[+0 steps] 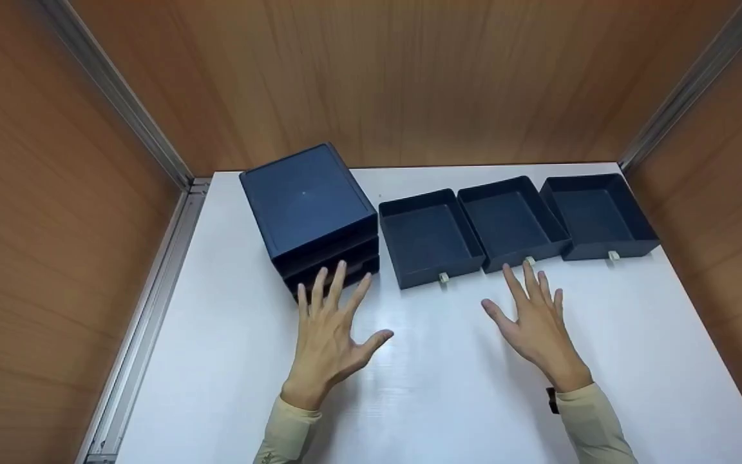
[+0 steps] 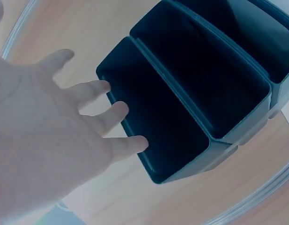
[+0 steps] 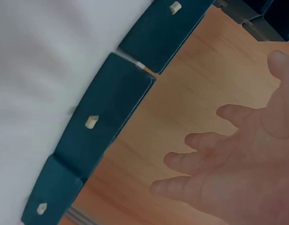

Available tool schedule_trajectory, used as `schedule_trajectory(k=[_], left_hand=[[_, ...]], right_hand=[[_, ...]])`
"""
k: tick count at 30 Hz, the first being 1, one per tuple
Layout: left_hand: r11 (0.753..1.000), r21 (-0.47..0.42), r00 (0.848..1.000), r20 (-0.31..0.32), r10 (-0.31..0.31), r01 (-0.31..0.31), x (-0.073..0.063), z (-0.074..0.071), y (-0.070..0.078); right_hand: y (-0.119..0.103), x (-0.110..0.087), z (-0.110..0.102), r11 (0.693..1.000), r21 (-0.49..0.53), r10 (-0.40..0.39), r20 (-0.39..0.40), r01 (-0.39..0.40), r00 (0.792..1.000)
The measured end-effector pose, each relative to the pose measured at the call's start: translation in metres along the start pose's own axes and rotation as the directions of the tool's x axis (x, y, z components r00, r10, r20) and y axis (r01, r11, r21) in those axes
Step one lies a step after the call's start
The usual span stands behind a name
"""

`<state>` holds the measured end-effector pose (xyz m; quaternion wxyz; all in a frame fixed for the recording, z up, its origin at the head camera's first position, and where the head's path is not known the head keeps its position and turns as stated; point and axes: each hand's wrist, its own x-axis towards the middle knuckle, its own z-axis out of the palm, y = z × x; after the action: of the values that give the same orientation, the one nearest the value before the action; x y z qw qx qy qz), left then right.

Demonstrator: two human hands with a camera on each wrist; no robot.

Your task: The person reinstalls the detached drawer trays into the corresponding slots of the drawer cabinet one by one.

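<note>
A dark blue drawer cabinet (image 1: pixel 310 196) stands at the left of the white table, its front slots facing the person. In the left wrist view its open slots (image 2: pixel 160 112) show without drawers in them. My left hand (image 1: pixel 326 341) is held in front of it with fingers spread; whether the fingertips touch it I cannot tell. To the right lie three dark blue drawers, a left one (image 1: pixel 432 241), a middle one (image 1: pixel 511 222) and a right one (image 1: pixel 596 216), each with a small pale knob. Below the middle drawer, my right hand (image 1: pixel 538 328) is spread too, holding nothing.
The white table (image 1: pixel 422 393) extends toward the person. Wood-grain panels (image 1: pixel 409 77) rise behind it and at both sides. A metal rail (image 1: pixel 152 303) runs along the left edge. The right drawer sits close to the table's right edge.
</note>
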<state>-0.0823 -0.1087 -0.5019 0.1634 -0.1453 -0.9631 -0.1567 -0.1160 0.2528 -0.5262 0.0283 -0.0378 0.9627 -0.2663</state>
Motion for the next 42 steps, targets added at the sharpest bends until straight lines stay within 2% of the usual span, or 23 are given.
schedule_trajectory(k=[4,8,15,23,29,31,33,36,42], left_hand=[[1.0,-0.025,0.998,-0.055,0.011,-0.012,0.003,-0.002,-0.005],[0.999,-0.039,0.992,-0.13,0.005,-0.011,0.006,-0.002,-0.012],[0.991,-0.136,0.966,-0.254,-0.038,0.003,0.011,-0.004,-0.026],[0.966,-0.248,0.939,-0.312,-0.146,0.068,0.014,0.003,-0.042],[0.931,-0.328,0.899,-0.343,-0.273,0.157,0.015,0.012,-0.049],[0.9,-0.392,0.889,-0.32,-0.328,0.191,0.016,0.013,-0.049],[0.858,-0.464,0.882,-0.282,-0.377,0.218,0.018,0.013,-0.05],[0.778,-0.576,0.875,-0.209,-0.437,0.251,0.021,0.014,-0.052],[0.618,-0.748,0.878,-0.102,-0.467,0.242,0.028,0.021,-0.059]], right_hand=[[-0.005,0.015,0.004,0.993,0.118,-0.023,0.002,0.022,1.0],[-0.011,0.03,0.011,0.973,0.229,-0.037,0.006,0.035,0.999],[-0.032,0.055,0.02,0.908,0.408,-0.098,-0.013,0.095,0.995],[-0.059,0.076,0.031,0.861,0.491,-0.137,-0.03,0.134,0.99],[-0.074,0.084,0.04,0.797,0.595,-0.138,0.016,0.102,0.99],[-0.08,0.089,0.042,0.777,0.623,-0.143,0.033,0.091,0.989],[-0.086,0.094,0.044,0.753,0.651,-0.152,0.04,0.09,0.988],[-0.096,0.102,0.045,0.726,0.682,-0.164,0.047,0.088,0.985],[-0.112,0.121,0.048,0.685,0.722,-0.181,0.047,0.092,0.982]])
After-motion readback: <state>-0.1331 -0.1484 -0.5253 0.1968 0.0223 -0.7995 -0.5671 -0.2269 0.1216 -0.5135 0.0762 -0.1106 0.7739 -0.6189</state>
